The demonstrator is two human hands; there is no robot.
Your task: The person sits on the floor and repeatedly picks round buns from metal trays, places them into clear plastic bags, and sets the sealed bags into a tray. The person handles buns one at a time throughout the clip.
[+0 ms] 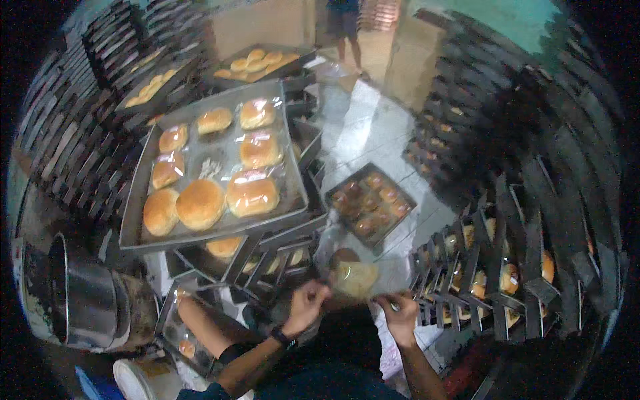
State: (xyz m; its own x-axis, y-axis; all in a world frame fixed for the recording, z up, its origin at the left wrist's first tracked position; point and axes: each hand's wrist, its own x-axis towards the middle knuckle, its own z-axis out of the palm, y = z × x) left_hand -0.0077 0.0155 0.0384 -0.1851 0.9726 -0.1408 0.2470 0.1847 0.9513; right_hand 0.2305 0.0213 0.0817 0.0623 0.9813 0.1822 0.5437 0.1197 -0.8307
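Between my two hands hangs a round bun in a clear plastic bag (356,278), blurred by motion. My left hand (306,307), with a dark band at the wrist, pinches the bag's left side. At its lower right edge, my right hand (398,312) has its fingers closed on the plastic. Ahead and to the left, a metal baking tray (200,243) on top of stacked trays holds several golden buns. Some, such as the wrapped bun (252,194), are in clear plastic; the round bun (200,205) near the front edge looks unwrapped.
Stacked trays of buns (500,280) stand at the right. A tray of wrapped buns (371,205) lies on the floor ahead. At the left are a large metal pot (90,295), a white bucket (145,380) and a lower tray (172,325). A person (345,30) stands at the back.
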